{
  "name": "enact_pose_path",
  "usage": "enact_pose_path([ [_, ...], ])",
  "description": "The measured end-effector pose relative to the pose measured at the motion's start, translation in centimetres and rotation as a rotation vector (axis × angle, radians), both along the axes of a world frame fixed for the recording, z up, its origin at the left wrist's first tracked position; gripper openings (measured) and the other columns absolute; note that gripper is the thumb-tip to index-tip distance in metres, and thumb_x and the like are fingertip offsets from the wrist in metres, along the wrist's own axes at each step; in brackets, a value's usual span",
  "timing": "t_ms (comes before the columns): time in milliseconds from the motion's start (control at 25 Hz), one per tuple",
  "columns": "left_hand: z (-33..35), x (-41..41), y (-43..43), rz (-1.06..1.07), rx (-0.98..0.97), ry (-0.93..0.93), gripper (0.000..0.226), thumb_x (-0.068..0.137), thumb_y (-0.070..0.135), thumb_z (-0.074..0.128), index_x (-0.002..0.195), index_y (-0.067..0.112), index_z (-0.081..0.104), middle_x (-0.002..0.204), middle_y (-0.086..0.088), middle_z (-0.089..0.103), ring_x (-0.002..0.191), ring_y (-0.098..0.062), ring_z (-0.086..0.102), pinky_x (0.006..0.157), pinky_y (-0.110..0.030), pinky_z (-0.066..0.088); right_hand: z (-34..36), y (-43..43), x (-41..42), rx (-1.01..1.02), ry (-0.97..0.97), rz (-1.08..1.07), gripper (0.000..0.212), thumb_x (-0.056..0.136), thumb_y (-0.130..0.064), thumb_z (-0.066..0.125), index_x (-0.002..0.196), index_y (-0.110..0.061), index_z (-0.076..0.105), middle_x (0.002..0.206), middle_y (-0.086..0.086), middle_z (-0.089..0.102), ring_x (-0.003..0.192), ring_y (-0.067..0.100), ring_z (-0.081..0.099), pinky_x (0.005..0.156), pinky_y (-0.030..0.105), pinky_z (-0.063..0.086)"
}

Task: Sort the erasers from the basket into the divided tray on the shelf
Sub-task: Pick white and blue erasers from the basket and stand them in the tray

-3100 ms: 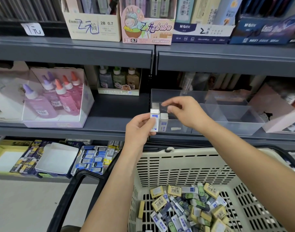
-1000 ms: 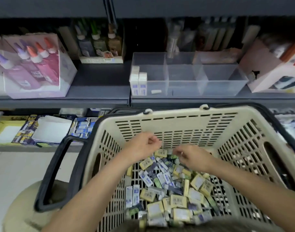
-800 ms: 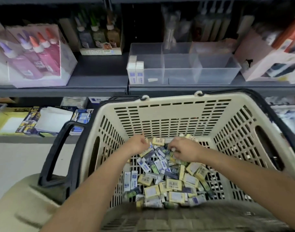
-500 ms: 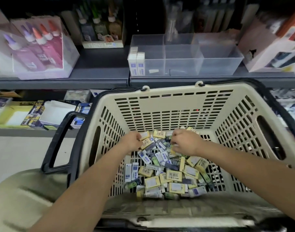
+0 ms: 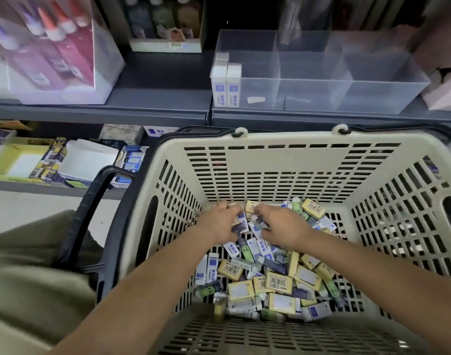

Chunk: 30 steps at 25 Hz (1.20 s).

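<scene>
Both my hands are down in the cream slotted plastic basket point(image 5: 283, 140), at the far end of the loose pile of small wrapped erasers point(image 5: 278, 280), which are yellow, white-blue and green. My left hand point(image 5: 220, 222) is knuckles up, fingers curled into the pile. My right hand point(image 5: 283, 228) is just beside it, fingers curled too, tips among white-blue pieces. Blurred, so I cannot tell if either hand actually grips an eraser. The clear plastic divided tray point(image 5: 314, 96) sits on the grey metal shelf point(image 5: 157, 98) beyond the basket. A few white-and-blue erasers point(image 5: 226, 85) stand upright against the left wall of its leftmost compartment. The basket's black handle point(image 5: 91, 201) is folded out on the left.
</scene>
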<state>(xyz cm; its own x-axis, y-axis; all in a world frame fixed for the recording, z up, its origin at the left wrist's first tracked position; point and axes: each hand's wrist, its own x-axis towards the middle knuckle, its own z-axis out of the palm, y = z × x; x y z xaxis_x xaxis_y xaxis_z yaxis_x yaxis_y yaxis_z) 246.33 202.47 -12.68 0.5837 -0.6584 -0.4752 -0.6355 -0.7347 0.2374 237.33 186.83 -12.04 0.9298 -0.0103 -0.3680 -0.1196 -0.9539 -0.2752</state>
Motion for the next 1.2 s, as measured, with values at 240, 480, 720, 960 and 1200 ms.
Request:
enact_pose_path([
  [240, -0.6, 0.1, 0.0, 0.018, 0.061, -0.003, 0.084, 0.071, 0.048, 0.069, 0.142, 0.032, 0.027, 0.133, -0.004, 0.043, 0.124, -0.026, 0.039, 0.1, -0.041, 0.034, 0.0, -0.9, -0.5, -0.007, 0.04, -0.036, 0.048, 0.081, -0.029, 0.056, 0.124, -0.023, 0.037, 0.082, -0.003, 0.057, 0.074, 0.02, 0.056, 0.052, 0.028, 0.04],
  [480, -0.8, -0.3, -1.7, 0.084, 0.043, -0.029, 0.081, 0.067, 0.057, 0.073, 0.135, 0.033, 0.037, 0.119, -0.006, 0.043, 0.116, -0.025, 0.04, 0.1, -0.042, 0.036, 0.1, -2.3, -1.3, 0.043, 0.096, -0.143, 0.039, 0.083, -0.028, 0.055, 0.117, -0.024, 0.037, 0.074, -0.006, 0.061, 0.065, 0.015, 0.057, 0.047, 0.026, 0.04],
  [720, -0.5, 0.0, -1.4, 0.054, 0.003, -0.006, 0.056, 0.062, 0.046, 0.081, 0.103, 0.027, 0.048, 0.106, 0.0, 0.035, 0.108, -0.018, 0.033, 0.088, -0.036, 0.035, 0.8, -2.4, -2.0, -0.093, 0.024, -0.12, 0.004, 0.084, -0.018, 0.051, 0.085, -0.022, 0.05, 0.092, -0.004, 0.056, 0.08, 0.017, 0.057, 0.059, 0.027, 0.046],
  [960, 0.8, 0.2, -1.6, 0.268, -0.236, 0.424, 0.03, 0.074, 0.017, 0.078, 0.077, 0.024, 0.049, 0.088, -0.003, 0.062, 0.064, -0.014, 0.054, 0.052, -0.023, 0.042, 0.2, 0.7, -1.0, -0.074, 0.07, 0.06, 0.036, 0.091, -0.022, 0.054, 0.127, -0.026, 0.051, 0.109, 0.005, 0.046, 0.096, 0.023, 0.055, 0.065, 0.031, 0.046],
  [1200, 2.5, 0.6, -1.0, 0.652, -0.369, 0.746, 0.009, 0.085, 0.017, 0.068, 0.087, 0.019, 0.06, 0.09, -0.003, 0.063, 0.085, -0.015, 0.06, 0.077, -0.03, 0.054, 0.2, 1.2, -0.1, -0.182, 0.123, 0.024, 0.041, 0.087, -0.026, 0.06, 0.126, -0.024, 0.047, 0.102, 0.007, 0.043, 0.089, 0.022, 0.048, 0.072, 0.033, 0.043],
])
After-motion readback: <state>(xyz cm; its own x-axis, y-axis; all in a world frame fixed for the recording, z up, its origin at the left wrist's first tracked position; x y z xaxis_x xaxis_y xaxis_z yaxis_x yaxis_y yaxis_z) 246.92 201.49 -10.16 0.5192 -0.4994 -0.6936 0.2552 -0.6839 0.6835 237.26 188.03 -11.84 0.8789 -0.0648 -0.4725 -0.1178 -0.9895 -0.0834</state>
